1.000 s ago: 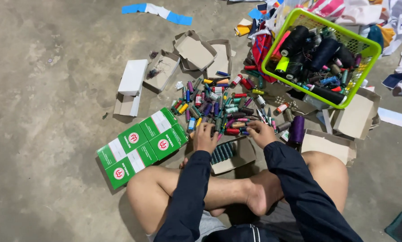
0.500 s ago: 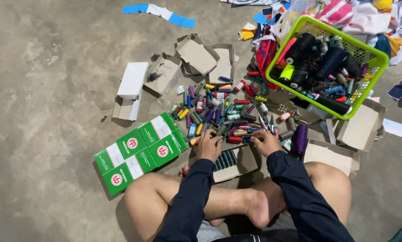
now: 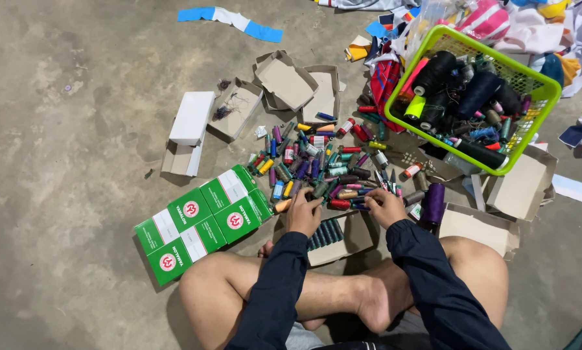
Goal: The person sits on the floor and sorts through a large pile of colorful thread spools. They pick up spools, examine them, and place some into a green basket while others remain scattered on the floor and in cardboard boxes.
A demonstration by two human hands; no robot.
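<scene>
Both hands, left hand (image 3: 302, 217) and right hand (image 3: 383, 207), fingers curled into small plastic thread spools (image 3: 323, 170) (rough concrete floor (image 3: 77, 162)), pinching unclear.

Pile of small thread spools (image 3: 317, 165), many colours (red, blue, green, yellow, purple, teal), lying mostly on their sides in a loose scatter on the concrete floor, just ahead of the crossed legs. Open cardboard box (image 3: 343, 236) sits flat at the near edge of the pile, holding a neat row of dark teal spools (image 3: 325, 233) packed side by side along its left part, rest of the box bare. Spools at the near edge of the pile are partly covered, so which ones are actually gripped is hard to tell.
</scene>
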